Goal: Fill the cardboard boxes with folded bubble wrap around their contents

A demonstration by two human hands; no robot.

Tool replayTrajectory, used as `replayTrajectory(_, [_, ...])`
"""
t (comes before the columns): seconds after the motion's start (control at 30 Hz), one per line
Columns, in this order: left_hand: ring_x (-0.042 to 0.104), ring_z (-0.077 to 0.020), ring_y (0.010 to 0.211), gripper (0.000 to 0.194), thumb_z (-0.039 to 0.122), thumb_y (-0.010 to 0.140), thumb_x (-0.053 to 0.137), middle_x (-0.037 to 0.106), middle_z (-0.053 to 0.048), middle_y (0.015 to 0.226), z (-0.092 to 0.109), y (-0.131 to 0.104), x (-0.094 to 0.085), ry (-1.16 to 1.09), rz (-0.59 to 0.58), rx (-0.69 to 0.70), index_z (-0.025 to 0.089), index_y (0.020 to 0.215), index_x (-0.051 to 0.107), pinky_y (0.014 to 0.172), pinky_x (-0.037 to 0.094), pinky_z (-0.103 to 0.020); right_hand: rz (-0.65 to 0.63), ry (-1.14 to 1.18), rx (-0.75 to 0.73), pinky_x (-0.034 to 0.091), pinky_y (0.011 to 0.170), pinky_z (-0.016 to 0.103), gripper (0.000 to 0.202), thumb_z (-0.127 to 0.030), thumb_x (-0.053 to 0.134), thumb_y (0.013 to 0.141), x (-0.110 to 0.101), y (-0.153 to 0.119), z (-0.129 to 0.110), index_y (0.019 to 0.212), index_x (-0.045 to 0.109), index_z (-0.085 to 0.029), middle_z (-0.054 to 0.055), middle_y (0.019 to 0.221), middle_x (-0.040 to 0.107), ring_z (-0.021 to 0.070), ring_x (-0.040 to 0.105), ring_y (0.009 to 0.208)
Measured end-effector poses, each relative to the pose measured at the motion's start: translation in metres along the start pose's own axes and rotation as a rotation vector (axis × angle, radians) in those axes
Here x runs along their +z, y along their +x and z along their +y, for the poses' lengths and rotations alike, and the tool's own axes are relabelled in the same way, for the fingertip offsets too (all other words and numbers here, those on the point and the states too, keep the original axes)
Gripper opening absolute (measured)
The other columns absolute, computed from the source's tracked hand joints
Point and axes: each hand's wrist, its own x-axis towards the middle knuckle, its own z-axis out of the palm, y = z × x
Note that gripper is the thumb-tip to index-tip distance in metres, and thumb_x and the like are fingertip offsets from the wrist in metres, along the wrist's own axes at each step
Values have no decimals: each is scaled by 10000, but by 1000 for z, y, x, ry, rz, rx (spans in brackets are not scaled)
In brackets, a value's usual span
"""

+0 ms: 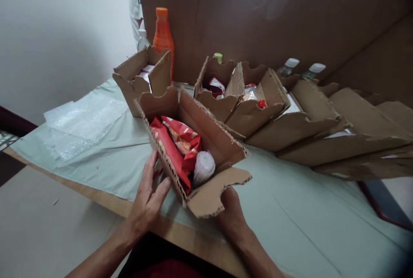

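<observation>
An open-topped cardboard box (213,125) is tilted in front of me, above the near part of the table. In it lie red snack packets (183,140) and a roll wrapped in clear plastic (204,167). My left hand (150,192) grips the box's left wall, thumb on the outside and some fingers hidden underneath. Under the notched front flap (219,189), my right hand (231,209) supports the box from below, its fingers mostly out of sight.
Several similar cardboard boxes (219,103) stand in a row behind, some leaning right. Bubble wrap (84,123) lies on the green cloth (122,170) at left. An orange bottle (163,32) and white-capped bottles (314,70) stand along the brown back panel (258,15).
</observation>
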Motion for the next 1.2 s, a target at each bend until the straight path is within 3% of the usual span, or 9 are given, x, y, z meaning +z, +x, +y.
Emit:
replayTrajectory(0.17, [572, -409, 1342, 845, 637, 753, 785, 633, -174, 1373, 5, 21, -9, 80, -135, 113, 199, 1437, 552, 1117, 493, -530, 30, 14, 11, 631, 811, 386, 203, -235, 549, 933, 16, 26, -1, 1119, 629, -229, 83, 1012, 750, 238, 734, 905])
replayTrajectory(0.33, [710, -288, 988, 396, 486, 826, 745, 726, -97, 1027, -6, 35, -28, 264, -33, 19, 196, 1085, 666, 881, 575, -400, -128, 35, -105, 560, 1076, 477, 605, -183, 536, 929, 19, 33, 7, 1526, 453, -239, 121, 1425, 646, 272, 636, 1301])
replayTrajectory(0.47, [714, -258, 954, 341, 487, 851, 707, 732, -80, 986, -6, 51, -43, 269, -35, -14, 189, 1007, 652, 807, 565, -340, -230, 85, -178, 493, 1170, 496, 759, -167, 549, 900, 21, 37, 12, 1626, 340, -244, 117, 1593, 506, 269, 533, 1431])
replayTrajectory(0.6, [694, -237, 944, 332, 472, 878, 644, 707, -62, 1011, 4, 69, -50, 377, 10, 50, 196, 1060, 672, 769, 556, -314, -279, 41, -211, 433, 1218, 527, 777, -155, 557, 886, 22, 41, 9, 1629, 354, -254, 106, 1605, 495, 276, 483, 1476])
replayTrajectory(0.73, [564, -167, 685, 253, 461, 847, 643, 596, -5, 782, 14, 92, -51, 643, 104, 202, 213, 794, 654, 631, 451, -281, -274, 13, -209, 442, 1205, 536, 686, -181, 563, 899, 21, 40, 9, 1573, 439, -214, 136, 1583, 515, 285, 496, 1463])
replayTrajectory(0.83, [483, -141, 549, 214, 411, 794, 674, 544, 35, 592, 19, 120, -42, 598, 85, 109, 220, 724, 610, 560, 370, -271, -270, -29, -221, 473, 1171, 534, 551, -213, 561, 916, 22, 36, 10, 1465, 549, -165, 172, 1554, 534, 294, 534, 1423])
replayTrajectory(0.97, [603, -165, 574, 160, 327, 719, 655, 633, 14, 632, 16, 167, -18, 304, 96, -40, 204, 801, 595, 542, 448, -263, -265, -74, -234, 485, 1151, 529, 473, -216, 574, 921, 24, 34, 11, 1391, 607, -176, 171, 1532, 555, 292, 558, 1393])
replayTrajectory(1.03, [686, -198, 672, 284, 309, 717, 612, 687, -16, 731, 10, 183, -4, 227, 119, -55, 180, 970, 604, 585, 530, -286, -262, -79, -243, 491, 1143, 528, 469, -211, 580, 913, 24, 34, 11, 1380, 614, -187, 164, 1529, 560, 289, 565, 1383])
replayTrajectory(1.2, [739, -235, 904, 728, 295, 733, 609, 734, -100, 992, -4, 177, 16, 115, 193, -51, 133, 1417, 421, 714, 608, -340, -260, -73, -262, 500, 1133, 526, 448, -208, 577, 912, 22, 34, 11, 1353, 634, -157, 183, 1513, 569, 296, 562, 1382])
